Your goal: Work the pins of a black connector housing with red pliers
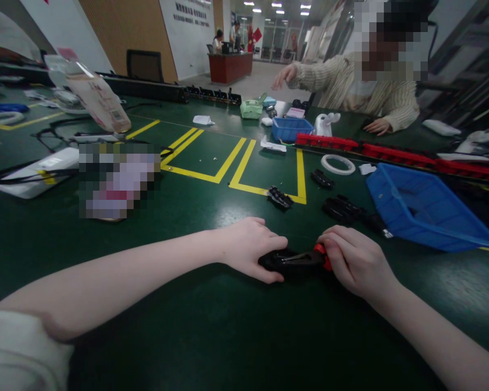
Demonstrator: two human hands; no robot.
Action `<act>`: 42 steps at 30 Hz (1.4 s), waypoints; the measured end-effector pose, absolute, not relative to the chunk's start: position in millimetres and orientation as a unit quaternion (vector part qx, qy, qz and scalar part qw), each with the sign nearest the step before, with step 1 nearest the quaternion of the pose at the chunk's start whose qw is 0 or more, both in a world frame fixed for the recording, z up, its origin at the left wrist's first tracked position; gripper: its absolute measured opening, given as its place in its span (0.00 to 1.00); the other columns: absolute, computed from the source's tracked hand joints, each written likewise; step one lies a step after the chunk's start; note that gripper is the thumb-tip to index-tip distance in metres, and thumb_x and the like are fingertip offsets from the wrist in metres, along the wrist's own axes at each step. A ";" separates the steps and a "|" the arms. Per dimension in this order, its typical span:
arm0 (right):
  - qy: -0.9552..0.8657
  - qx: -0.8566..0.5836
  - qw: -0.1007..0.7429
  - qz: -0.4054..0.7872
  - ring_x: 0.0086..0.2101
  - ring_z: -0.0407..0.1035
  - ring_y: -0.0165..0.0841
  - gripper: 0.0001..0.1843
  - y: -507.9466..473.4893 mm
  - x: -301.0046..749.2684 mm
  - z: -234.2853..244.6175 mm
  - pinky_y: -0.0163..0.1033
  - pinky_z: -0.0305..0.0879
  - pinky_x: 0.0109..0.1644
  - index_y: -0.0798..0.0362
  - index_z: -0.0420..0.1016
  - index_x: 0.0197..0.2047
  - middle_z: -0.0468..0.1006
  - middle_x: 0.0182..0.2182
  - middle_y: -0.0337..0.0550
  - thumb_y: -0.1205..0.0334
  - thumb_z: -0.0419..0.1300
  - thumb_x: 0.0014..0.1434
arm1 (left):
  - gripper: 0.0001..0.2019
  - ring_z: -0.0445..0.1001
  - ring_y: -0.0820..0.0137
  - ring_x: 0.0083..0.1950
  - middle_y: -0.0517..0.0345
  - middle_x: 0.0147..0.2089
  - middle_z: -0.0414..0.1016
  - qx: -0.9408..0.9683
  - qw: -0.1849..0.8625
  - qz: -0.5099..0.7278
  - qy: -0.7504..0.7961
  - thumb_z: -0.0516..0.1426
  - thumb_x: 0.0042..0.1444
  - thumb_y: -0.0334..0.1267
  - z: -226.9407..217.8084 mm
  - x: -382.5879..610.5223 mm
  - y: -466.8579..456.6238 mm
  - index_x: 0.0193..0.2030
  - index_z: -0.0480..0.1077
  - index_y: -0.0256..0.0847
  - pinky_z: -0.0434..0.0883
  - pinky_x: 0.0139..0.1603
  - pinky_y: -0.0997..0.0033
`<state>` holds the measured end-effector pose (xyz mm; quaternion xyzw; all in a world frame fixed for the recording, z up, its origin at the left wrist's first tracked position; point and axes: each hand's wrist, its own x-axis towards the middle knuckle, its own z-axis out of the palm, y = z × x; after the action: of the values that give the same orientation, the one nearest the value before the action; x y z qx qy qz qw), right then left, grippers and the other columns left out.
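Low over the green table lies a long black part (287, 260) with a slim, shiny strip along its top. My left hand (256, 247) holds its left end between thumb and fingers. At the other end is a small red piece (321, 256), pinched in the closed fingers of my right hand (352, 260), which hide most of it. Its exact kind cannot be made out. Beyond my hands rest a small black part (280, 197), a larger black part (342, 209) and another small black piece (321, 178).
A blue bin (432, 206) stands at the right, with a white tape roll (338, 164) and red strips (407, 156) behind it. Left are a phone (126, 184), a white pouch (36, 171) and a tilted bottle (98, 98). Across the table sits a person (346, 81).
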<state>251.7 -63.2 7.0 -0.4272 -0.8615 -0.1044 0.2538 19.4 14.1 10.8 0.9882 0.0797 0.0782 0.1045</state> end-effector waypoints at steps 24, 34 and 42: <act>-0.860 -0.435 0.233 -0.131 0.27 0.66 0.30 0.10 -65.5 247.7 8.4 0.37 0.63 0.30 0.55 0.68 0.31 0.73 0.28 0.45 0.69 0.49 0.61 | 0.12 0.69 0.70 0.24 0.62 0.27 0.72 0.982 0.081 0.096 0.140 0.55 0.51 0.47 8.2 23.0 4.3 0.32 0.63 0.39 0.63 0.32 0.66; -0.862 -0.432 0.239 -0.116 0.27 0.65 0.30 0.10 -63.6 250.8 8.9 0.37 0.63 0.30 0.55 0.68 0.31 0.73 0.29 0.46 0.69 0.49 0.61 | 0.17 0.68 0.71 0.24 0.62 0.28 0.72 0.986 0.087 0.083 0.116 0.53 0.57 0.53 9.0 22.9 8.2 0.33 0.63 0.39 0.62 0.33 0.68; -0.863 -0.436 0.231 -0.111 0.28 0.65 0.30 0.10 -62.3 253.5 8.1 0.37 0.63 0.30 0.56 0.68 0.31 0.72 0.29 0.46 0.69 0.48 0.61 | 0.17 0.67 0.71 0.24 0.62 0.27 0.72 0.987 0.083 0.075 0.118 0.53 0.58 0.53 10.2 24.1 9.0 0.33 0.64 0.39 0.63 0.33 0.68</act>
<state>253.5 -62.3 8.1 -0.4364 -0.8626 -0.1106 0.2308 24.1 9.0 10.2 0.9867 0.1176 0.0750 0.0830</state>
